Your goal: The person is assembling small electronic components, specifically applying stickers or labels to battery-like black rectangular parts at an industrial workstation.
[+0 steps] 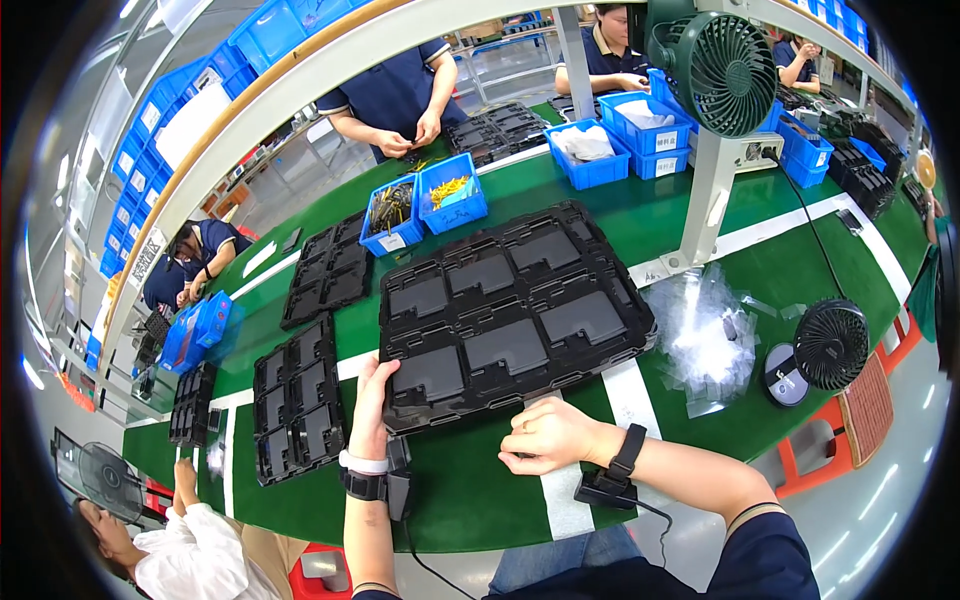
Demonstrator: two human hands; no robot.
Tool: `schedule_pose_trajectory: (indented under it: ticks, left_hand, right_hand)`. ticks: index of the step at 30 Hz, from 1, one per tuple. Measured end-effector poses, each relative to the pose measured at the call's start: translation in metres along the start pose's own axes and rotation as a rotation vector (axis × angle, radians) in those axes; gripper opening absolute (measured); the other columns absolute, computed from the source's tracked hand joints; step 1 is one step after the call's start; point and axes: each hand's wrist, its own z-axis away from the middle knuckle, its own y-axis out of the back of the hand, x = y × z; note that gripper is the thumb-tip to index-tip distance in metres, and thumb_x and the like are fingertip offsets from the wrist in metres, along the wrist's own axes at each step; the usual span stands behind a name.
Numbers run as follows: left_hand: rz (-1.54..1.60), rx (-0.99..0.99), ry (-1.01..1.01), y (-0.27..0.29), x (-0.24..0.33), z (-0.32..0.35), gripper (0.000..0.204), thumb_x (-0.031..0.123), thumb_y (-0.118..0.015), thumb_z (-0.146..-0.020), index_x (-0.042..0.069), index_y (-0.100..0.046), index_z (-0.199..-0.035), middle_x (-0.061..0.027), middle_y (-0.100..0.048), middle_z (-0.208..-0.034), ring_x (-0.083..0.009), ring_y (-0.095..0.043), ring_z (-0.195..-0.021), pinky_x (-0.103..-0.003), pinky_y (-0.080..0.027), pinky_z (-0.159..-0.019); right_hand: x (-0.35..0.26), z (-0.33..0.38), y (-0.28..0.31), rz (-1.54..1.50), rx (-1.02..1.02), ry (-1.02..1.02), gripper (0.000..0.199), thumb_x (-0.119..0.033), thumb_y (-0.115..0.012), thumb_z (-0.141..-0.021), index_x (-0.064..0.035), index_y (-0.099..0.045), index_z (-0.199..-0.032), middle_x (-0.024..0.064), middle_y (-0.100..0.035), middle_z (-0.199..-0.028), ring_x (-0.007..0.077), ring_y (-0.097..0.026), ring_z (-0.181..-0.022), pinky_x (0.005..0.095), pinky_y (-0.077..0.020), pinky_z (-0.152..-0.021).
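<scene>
A black plastic tray [455, 327] lies tilted in front of me, with several compartments that each hold a flat dark grey panel [506, 345]. My left hand [372, 408] grips the tray's near left corner, its thumb along the side and the other fingers hidden beneath. Just off the tray's front edge, my right hand [545, 436] is curled closed. Whatever its fingers may hold is hidden. Both wrists wear black straps with small boxes.
Clear plastic films [703, 345] are heaped right of the tray, beside a small black fan [832, 345]. Another loaded tray [300, 400] lies at the left. Blue bins [452, 195] stand beyond. A metal post [707, 200] rises at the right. Co-workers sit and stand around the green table [460, 500].
</scene>
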Motion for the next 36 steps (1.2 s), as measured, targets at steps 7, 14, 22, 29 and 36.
schedule_pose_trajectory:
  ticks: [7, 14, 22, 29, 36]
  left_hand:
    - [-0.041, 0.25, -0.05, 0.01, -0.019, 0.008, 0.01, 0.012, -0.057, -0.083, 0.006, -0.056, -0.092, 0.0002, -0.057, -0.088, -0.009, -0.052, -0.079, -0.022, -0.041, -0.074]
    - [-0.652, -0.249, 0.05, 0.0, -0.001, 0.059, 0.021, 0.024, -0.059, -0.088, 0.005, -0.051, -0.085, -0.0006, -0.056, -0.071, -0.0066, -0.053, -0.063, -0.019, -0.042, -0.058]
    - [-1.072, -0.025, -0.657, 0.013, 0.015, 0.038, 0.034, 0.014, -0.062, -0.082, 0.002, -0.053, -0.112, -0.0188, -0.051, -0.117, -0.0322, -0.047, -0.113, -0.038, -0.039, -0.092]
    - [-1.429, 0.066, -0.581, -0.001, 0.003, 0.041, 0.035, 0.022, -0.063, -0.081, 0.005, -0.056, -0.11, -0.0125, -0.052, -0.119, -0.031, -0.048, -0.108, -0.041, -0.04, -0.087]
    - [-1.179, -0.345, -0.61, -0.039, 0.034, 0.087, 0.045, 0.004, -0.056, -0.08, 0.004, -0.046, -0.124, -0.0189, -0.051, -0.121, -0.0335, -0.047, -0.111, -0.039, -0.04, -0.092]
  right_hand:
    - [0.002, 0.002, -0.001, 0.018, 0.02, -0.039, 0.014, -0.012, -0.067, -0.068, -0.0102, -0.056, -0.06, 0.0008, -0.042, -0.047, 0.0165, -0.048, -0.043, 0.0283, -0.0392, -0.041]
    - [0.0, -0.001, 0.001, 0.028, -0.013, -0.038, 0.015, -0.011, -0.067, -0.068, -0.0102, -0.055, -0.059, 0.0003, -0.043, -0.048, 0.0163, -0.047, -0.043, 0.0283, -0.0394, -0.04]
    - [-0.005, -0.003, 0.003, 0.06, 0.023, 0.007, 0.022, -0.013, -0.065, -0.071, -0.0091, -0.049, -0.056, 0.0025, -0.044, -0.046, 0.0179, -0.05, -0.043, 0.0294, -0.041, -0.041]
    - [-0.003, -0.001, -0.002, 0.047, 0.054, 0.023, 0.02, -0.014, -0.066, -0.069, -0.0106, -0.05, -0.057, 0.001, -0.04, -0.046, 0.0172, -0.046, -0.041, 0.0288, -0.0386, -0.039]
    - [-0.005, 0.0, 0.002, 0.1, -0.014, 0.038, 0.01, -0.013, -0.068, -0.067, -0.0118, -0.058, -0.064, 0.0002, -0.047, -0.056, 0.0159, -0.051, -0.05, 0.0272, -0.0417, -0.046]
